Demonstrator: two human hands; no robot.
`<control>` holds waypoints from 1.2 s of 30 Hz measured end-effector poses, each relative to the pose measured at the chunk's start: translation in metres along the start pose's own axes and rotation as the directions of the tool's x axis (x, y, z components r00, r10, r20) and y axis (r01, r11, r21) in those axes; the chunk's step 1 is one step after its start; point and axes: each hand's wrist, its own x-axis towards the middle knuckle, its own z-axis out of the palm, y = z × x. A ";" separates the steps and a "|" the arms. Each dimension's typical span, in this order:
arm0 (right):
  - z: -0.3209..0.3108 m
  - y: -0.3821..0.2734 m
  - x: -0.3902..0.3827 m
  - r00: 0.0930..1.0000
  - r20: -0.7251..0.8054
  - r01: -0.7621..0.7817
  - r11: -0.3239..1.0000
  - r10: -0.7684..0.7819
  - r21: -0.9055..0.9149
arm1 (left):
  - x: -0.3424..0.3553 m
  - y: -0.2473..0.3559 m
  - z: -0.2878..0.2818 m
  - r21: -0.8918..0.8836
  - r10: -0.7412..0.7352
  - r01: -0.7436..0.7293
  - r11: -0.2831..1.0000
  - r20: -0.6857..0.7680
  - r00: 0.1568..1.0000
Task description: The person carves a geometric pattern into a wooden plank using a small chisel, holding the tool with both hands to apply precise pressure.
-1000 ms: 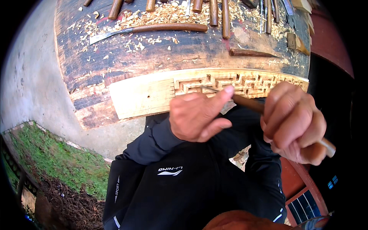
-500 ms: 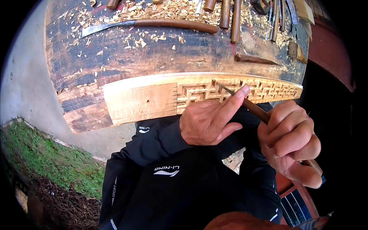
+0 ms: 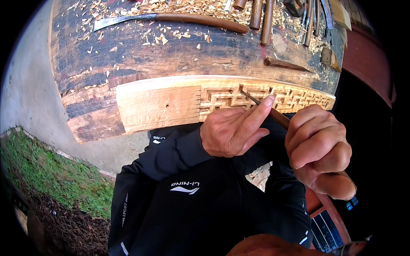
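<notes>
A pale wooden board [image 3: 158,109] with a carved lattice of grooves [image 3: 230,100] along its right part lies at the bench's near edge. My right hand [image 3: 318,149] is closed around the wooden handle of a slim carving chisel [image 3: 279,119]. The chisel slants up and left, its dark blade reaching a small recess near the board's far edge. Over the near edge rests my left hand [image 3: 232,132], its index finger stretched across the chisel and the thumb held apart. The left hand's other fingers are mostly hidden.
Across the worn bench [image 3: 171,64] lies a long-handled chisel [image 3: 200,21] among wood shavings [image 3: 188,8]. Several tool handles [image 3: 267,25] lie at the back. A dark wooden stick [image 3: 286,65] and a mallet-like wooden block [image 3: 330,57] sit to the right.
My right hand has moved slightly left with the chisel, whose blade now reaches the recess. My left index finger stays against the chisel. The whole view has shifted a little.
</notes>
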 end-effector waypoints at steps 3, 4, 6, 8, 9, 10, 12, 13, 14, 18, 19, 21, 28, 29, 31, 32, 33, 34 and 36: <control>-0.001 -0.002 0.006 0.999 0.038 -0.023 1.000 0.024 -0.020 | 0.001 -0.003 0.003 -0.015 0.027 -0.027 1.000 -0.029 0.999; -0.001 -0.001 0.006 0.998 0.047 -0.030 0.999 0.031 -0.019 | 0.000 -0.005 0.003 -0.009 0.041 -0.041 0.999 -0.048 0.998; 0.000 -0.002 0.007 0.998 0.046 -0.046 0.998 0.048 -0.041 | 0.001 -0.006 0.003 -0.017 0.056 -0.057 0.998 -0.064 0.996; -0.002 -0.006 0.006 0.998 0.023 -0.048 0.995 0.050 -0.086 | 0.004 -0.005 0.006 -0.048 0.059 -0.062 0.997 -0.058 0.997; -0.003 -0.004 0.004 0.999 0.023 -0.037 0.996 0.039 -0.085 | 0.003 -0.004 0.004 -0.033 0.043 -0.045 0.998 -0.052 0.998; -0.003 -0.001 0.003 0.999 0.018 -0.031 0.997 0.032 -0.074 | 0.002 -0.002 0.002 -0.018 0.028 -0.029 0.999 -0.046 0.999; 0.002 0.002 0.001 1.000 0.001 -0.026 0.999 0.027 -0.046 | 0.001 -0.002 0.001 -0.008 0.013 -0.013 1.000 -0.050 0.999; 0.002 0.002 -0.001 1.000 -0.004 -0.026 0.999 0.026 -0.037 | 0.000 -0.002 0.002 -0.012 0.012 -0.013 1.000 -0.059 0.998; 0.003 0.002 -0.002 1.000 -0.008 -0.025 0.999 0.025 -0.028 | -0.002 -0.003 0.003 -0.014 0.012 -0.013 1.000 -0.069 0.998; 0.001 0.002 -0.011 1.000 -0.026 0.007 0.998 -0.008 -0.061 | -0.001 -0.004 0.006 0.006 0.029 -0.029 1.000 -0.062 0.998; 0.005 0.002 -0.013 0.998 -0.055 0.023 0.997 -0.027 -0.080 | -0.002 -0.003 0.005 -0.004 0.016 -0.016 1.000 -0.050 0.999; 0.012 0.005 -0.017 0.992 -0.109 0.055 0.992 -0.068 -0.116 | -0.002 -0.001 0.004 -0.012 0.000 -0.001 1.000 -0.043 0.999; 0.016 -0.006 -0.029 0.944 -0.264 0.147 0.969 -0.197 -0.196 | 0.010 -0.001 0.000 -0.009 0.038 -0.037 0.999 0.045 0.998; 0.015 -0.008 -0.031 0.946 -0.256 0.146 0.967 -0.198 -0.208 | 0.012 0.000 -0.002 0.001 0.049 -0.050 0.999 0.088 0.995; 0.011 -0.009 -0.030 0.952 -0.233 0.152 0.967 -0.199 -0.206 | 0.014 0.000 -0.005 0.015 0.057 -0.059 0.998 0.101 0.993; 0.009 -0.009 -0.029 0.954 -0.221 0.161 0.968 -0.203 -0.192 | 0.014 -0.001 -0.004 0.022 0.066 -0.069 0.997 0.088 0.994; 0.006 -0.008 -0.030 0.956 -0.212 0.167 0.969 -0.205 -0.182 | 0.014 0.000 -0.003 0.018 0.063 -0.065 0.998 0.082 0.995; 0.009 -0.007 -0.029 0.949 -0.243 0.167 0.973 -0.202 -0.156 | 0.014 0.000 -0.002 0.014 0.062 -0.063 0.998 0.077 0.995; 0.009 -0.008 -0.031 0.953 -0.249 0.147 0.981 -0.175 -0.128 | 0.013 0.000 -0.003 0.012 0.054 -0.055 0.998 0.076 0.996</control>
